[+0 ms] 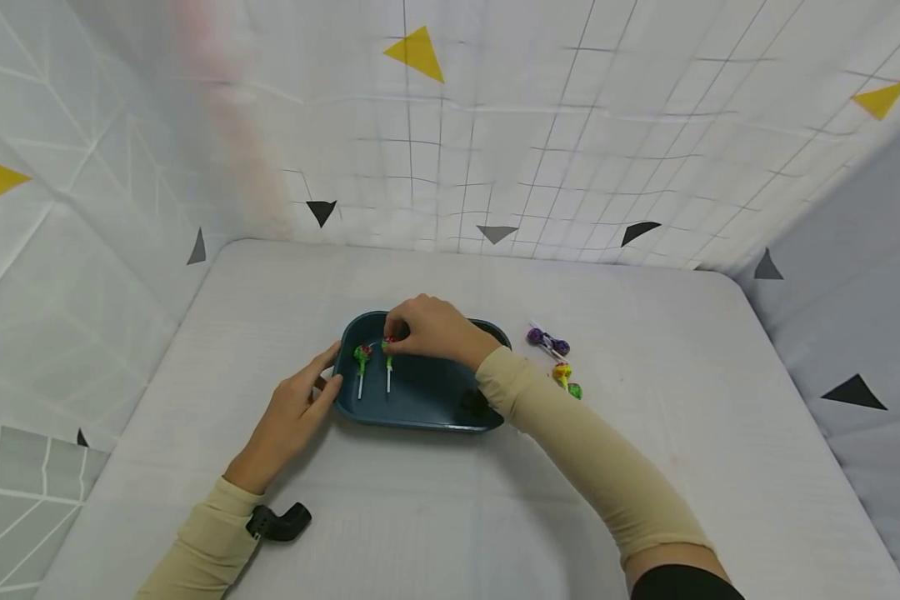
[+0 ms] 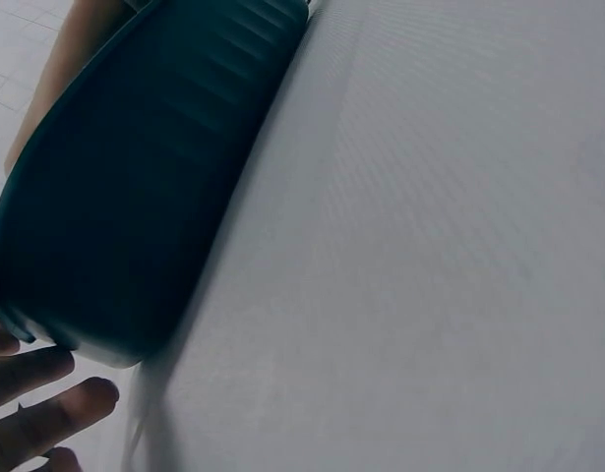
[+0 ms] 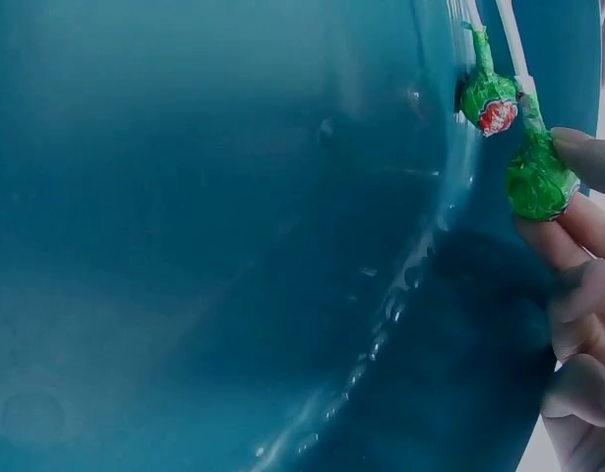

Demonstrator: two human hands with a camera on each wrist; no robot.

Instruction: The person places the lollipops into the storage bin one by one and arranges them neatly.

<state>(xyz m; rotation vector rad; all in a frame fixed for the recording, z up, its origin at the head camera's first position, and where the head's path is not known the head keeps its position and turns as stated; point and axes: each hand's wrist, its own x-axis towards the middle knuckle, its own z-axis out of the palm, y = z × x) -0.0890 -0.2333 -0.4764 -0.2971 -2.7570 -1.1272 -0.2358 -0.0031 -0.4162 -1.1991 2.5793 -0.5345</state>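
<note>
A dark teal tray [image 1: 427,392] stands on the white-covered table. In the head view my left hand [image 1: 288,421] touches its left end with fingers extended; in the left wrist view, those fingers [image 2: 46,418] lie at the tray's outer wall. My right hand [image 1: 438,333] reaches over the tray and pinches a green-wrapped lollipop [image 3: 538,177] by its head between thumb and fingertips, the white stick toward the tray's near side. To its left a second green lollipop [image 1: 362,354], with a red patch on its wrapper, lies inside the tray, its stick roughly parallel.
Right of the tray, purple-wrapped lollipops [image 1: 547,340] lie on the table, with a yellow-and-red one [image 1: 562,372] and a green one [image 1: 575,390] close by. A black wrist device [image 1: 279,522] sticks out from my left sleeve. Fabric walls [image 1: 495,125] with triangles surround the table.
</note>
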